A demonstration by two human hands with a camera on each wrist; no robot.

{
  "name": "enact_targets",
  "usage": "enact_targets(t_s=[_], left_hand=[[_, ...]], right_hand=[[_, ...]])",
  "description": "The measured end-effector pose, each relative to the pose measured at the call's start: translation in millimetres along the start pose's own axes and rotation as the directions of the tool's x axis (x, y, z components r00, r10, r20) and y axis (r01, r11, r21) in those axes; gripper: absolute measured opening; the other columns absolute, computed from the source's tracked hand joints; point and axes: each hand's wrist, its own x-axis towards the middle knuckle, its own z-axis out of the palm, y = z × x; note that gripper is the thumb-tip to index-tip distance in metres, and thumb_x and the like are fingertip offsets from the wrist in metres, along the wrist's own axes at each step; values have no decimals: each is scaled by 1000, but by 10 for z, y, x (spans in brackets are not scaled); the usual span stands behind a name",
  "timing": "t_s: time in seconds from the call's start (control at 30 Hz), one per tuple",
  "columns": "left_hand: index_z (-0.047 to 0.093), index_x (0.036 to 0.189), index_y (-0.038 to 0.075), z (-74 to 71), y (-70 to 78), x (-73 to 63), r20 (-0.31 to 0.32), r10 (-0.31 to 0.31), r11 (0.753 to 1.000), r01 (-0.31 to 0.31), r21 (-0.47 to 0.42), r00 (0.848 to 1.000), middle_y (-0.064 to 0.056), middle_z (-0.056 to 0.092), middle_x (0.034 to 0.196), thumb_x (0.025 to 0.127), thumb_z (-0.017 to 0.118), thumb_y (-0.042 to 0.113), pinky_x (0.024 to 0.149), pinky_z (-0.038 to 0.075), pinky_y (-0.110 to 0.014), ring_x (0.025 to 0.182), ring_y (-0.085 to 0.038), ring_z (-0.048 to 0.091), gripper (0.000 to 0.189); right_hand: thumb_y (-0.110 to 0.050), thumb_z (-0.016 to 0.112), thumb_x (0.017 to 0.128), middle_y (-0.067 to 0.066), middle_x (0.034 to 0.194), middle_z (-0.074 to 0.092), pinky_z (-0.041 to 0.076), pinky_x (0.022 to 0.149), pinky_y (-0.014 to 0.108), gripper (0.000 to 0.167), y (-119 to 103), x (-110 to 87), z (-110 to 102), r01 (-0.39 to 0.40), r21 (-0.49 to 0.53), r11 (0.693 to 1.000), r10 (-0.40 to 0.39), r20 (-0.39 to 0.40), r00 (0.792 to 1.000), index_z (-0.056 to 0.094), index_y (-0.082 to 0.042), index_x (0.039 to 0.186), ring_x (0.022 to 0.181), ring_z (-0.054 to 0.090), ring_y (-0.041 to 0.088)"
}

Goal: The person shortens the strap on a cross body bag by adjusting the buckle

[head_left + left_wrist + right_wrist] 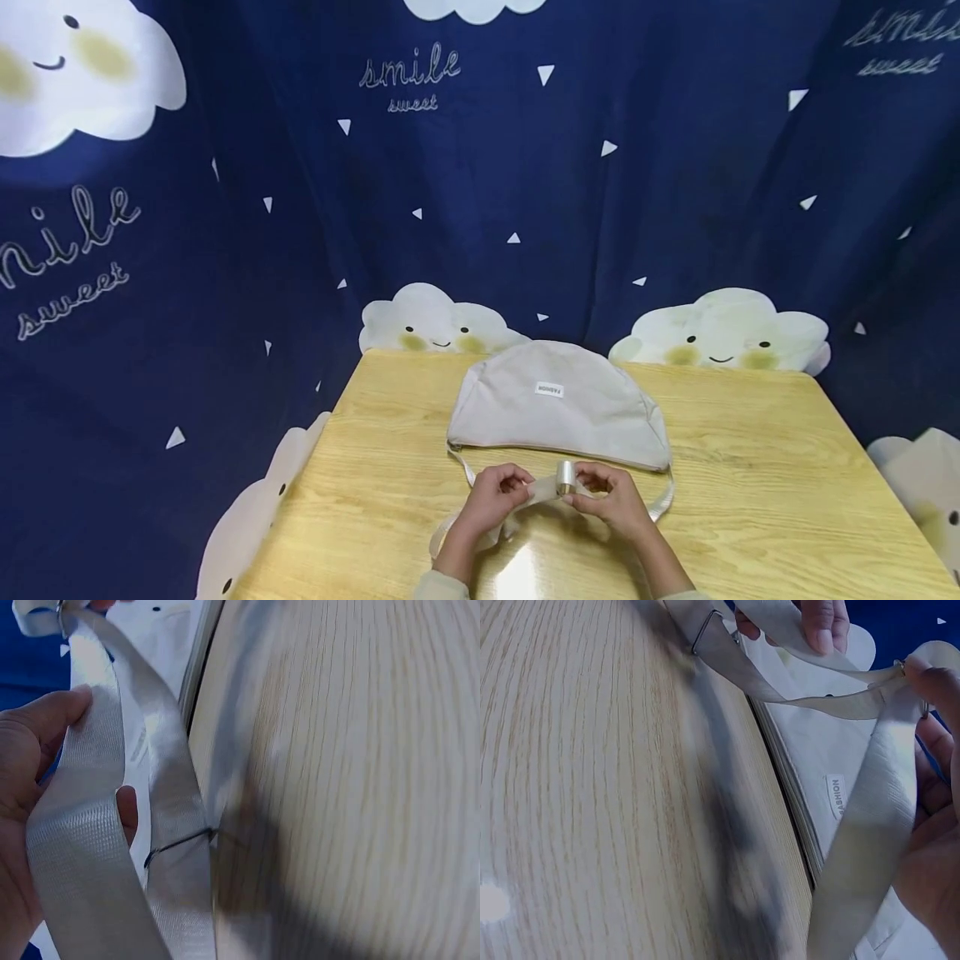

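A pale grey-beige shoulder bag (502, 417) with a small "FASHION" label lies flat on the table. Its webbing strap (543, 490) is raised off the wood in front of the bag. My left hand (495, 500) pinches the strap between thumb and fingers, seen also in the left wrist view as a hand (26, 761). My right hand (615, 500) grips the strap at a small loop, where a metal buckle (924, 709) partly shows between the fingers. Further along the strap, a thin wire-like metal ring (180, 845) crosses the webbing.
The light wood table (765, 467) extends to both sides of the bag. A dark blue curtain (480, 192) with clouds and white triangles hangs behind and beside it. A bright light reflection (519, 575) shows near the front of the table.
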Motion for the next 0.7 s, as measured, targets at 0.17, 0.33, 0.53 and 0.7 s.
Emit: enact_targets(t_s=[0.17, 0.33, 0.53, 0.7], left_hand=[[69, 91, 9, -124, -8, 5, 23, -10, 1000, 9, 27, 1000, 4, 59, 73, 84, 68, 10, 57, 45, -22, 63, -7, 52, 7], [69, 91, 6, -238, 40, 2, 12, -17, 996, 16, 88, 1000, -2, 59, 73, 82, 67, 2, 56, 43, -20, 62, -8, 50, 10], [69, 92, 6, -335, -23, 20, 13, -34, 993, 33, 115, 999, -2, 58, 73, 83, 69, 4, 56, 42, -21, 61, -8, 48, 9], [70, 90, 8, -414, -9, 13, 39, -14, 992, 9, 126, 999, 2, 57, 71, 82, 70, 8, 56, 43, -22, 60, -7, 48, 8]], right_hand=[[3, 79, 69, 11, 79, 63, 47, 67, 26, 36, -24, -3, 6, -49, 11, 999, 49, -10, 999, 64, 8, 102, 72, 57, 18], [3, 78, 69, 13, 80, 61, 47, 69, 27, 36, 8, 17, -21, -106, 8, 994, 106, 3, 994, 64, 7, 102, 74, 55, 18], [-1, 79, 70, 8, 80, 59, 46, 70, 27, 36, 162, 50, -60, -112, -7, 994, 112, 3, 994, 65, 4, 103, 75, 52, 16], [-6, 82, 68, 5, 78, 57, 45, 69, 28, 36, 170, 59, -73, -129, -31, 991, 128, -11, 992, 66, 0, 101, 74, 52, 16]])
